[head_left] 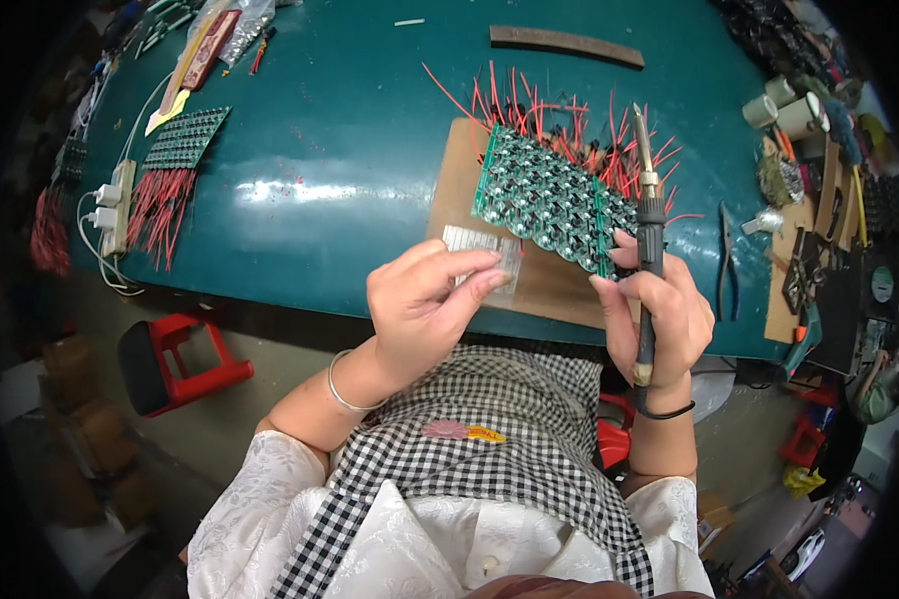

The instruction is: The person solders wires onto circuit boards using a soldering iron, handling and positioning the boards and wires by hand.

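Observation:
My right hand (pixel 664 309) holds a soldering iron (pixel 649 235) upright, its metal tip pointing away from me. The thumb and a fingertip of that hand are at the near corner of a green circuit board panel (pixel 544 190). This panel is tilted, with many small round parts on its face and red wires (pixel 569 120) fanning out behind it. My left hand (pixel 420 299) is closed in a pinch left of the panel; whatever lies between its fingertips is too small to make out. Partly behind those fingers is a pale, striped flat piece (pixel 479 240).
A brown board (pixel 454 185) lies under the work on the green table (pixel 350 120). Pliers (pixel 727 260) rest at the right, near spools (pixel 799 115) and tools. At left are another wired panel (pixel 185 140) and a power strip (pixel 118 205). A red stool (pixel 205 354) stands below.

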The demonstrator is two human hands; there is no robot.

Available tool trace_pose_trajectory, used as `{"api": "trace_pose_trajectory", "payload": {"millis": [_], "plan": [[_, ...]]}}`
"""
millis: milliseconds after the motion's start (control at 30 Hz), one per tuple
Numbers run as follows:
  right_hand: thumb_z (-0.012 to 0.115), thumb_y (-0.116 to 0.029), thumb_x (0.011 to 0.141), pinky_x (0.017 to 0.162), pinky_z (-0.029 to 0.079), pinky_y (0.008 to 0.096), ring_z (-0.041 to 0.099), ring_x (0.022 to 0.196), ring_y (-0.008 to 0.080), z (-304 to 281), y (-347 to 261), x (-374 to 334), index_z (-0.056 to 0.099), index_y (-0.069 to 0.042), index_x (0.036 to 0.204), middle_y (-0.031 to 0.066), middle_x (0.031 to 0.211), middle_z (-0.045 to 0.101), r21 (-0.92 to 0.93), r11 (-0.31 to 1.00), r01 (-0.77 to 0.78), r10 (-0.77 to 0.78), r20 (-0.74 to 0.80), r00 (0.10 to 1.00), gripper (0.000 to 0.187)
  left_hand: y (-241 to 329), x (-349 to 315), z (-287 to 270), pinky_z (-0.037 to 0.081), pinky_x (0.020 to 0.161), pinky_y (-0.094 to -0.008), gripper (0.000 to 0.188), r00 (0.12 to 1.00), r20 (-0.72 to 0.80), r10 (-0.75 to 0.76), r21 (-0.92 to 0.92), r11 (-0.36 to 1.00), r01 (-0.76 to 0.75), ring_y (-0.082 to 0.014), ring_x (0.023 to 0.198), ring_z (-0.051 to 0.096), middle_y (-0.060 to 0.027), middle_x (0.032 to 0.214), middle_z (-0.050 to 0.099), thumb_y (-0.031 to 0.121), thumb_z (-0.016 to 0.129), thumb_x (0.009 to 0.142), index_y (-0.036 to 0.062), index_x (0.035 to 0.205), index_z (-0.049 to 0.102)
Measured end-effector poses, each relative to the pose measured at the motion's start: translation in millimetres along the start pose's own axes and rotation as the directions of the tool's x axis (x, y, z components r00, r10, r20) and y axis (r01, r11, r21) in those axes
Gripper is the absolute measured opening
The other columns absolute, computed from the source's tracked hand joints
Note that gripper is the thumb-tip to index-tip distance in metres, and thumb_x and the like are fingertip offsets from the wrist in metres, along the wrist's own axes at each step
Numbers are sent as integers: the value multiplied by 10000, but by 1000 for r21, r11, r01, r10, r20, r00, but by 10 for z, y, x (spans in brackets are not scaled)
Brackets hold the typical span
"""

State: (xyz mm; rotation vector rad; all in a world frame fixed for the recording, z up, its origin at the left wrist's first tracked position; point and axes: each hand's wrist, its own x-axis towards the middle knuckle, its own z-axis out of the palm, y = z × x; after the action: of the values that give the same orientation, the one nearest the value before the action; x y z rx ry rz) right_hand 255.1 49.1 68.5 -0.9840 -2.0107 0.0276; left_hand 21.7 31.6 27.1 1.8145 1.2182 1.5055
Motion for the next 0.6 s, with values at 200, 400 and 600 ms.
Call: {"api": "trace_pose_trajectory", "payload": {"millis": [200, 400, 600], "plan": [[838, 50, 718, 594, 573, 322, 704, 690, 264, -54, -33, 354, 608, -39, 920, 150, 851, 710, -56, 995, 77, -83, -100, 992, 319, 47, 408, 85, 222, 492, -234, 319, 996, -76, 49, -99, 994, -56, -28, 561, 287, 61, 634, 398, -51, 856, 727, -20, 1019, 733], [816, 53, 762, 667, 555, 301, 684, 722, 234, -177, -176, 540, 605, -34, 912, 120, 838, 705, 17, 999, -29, 31, -131, 991, 273, 118, 664, 131, 243, 491, -254, 271, 977, -146, 153, -109, 980, -169, -53, 552, 334, 30, 641, 459, -32, 847, 753, -23, 1003, 744], [801, 57, 784, 674, 541, 290, 666, 714, 202, -137, -248, 611, 592, -19, 911, 106, 821, 691, 15, 992, -122, 122, -136, 983, 256, 83, 719, 173, 372, 519, -208, 131, 981, -131, 143, -201, 965, -168, -45, 611, 512, -18, 709, 631, 1, 806, 831, -29, 947, 750]]}}
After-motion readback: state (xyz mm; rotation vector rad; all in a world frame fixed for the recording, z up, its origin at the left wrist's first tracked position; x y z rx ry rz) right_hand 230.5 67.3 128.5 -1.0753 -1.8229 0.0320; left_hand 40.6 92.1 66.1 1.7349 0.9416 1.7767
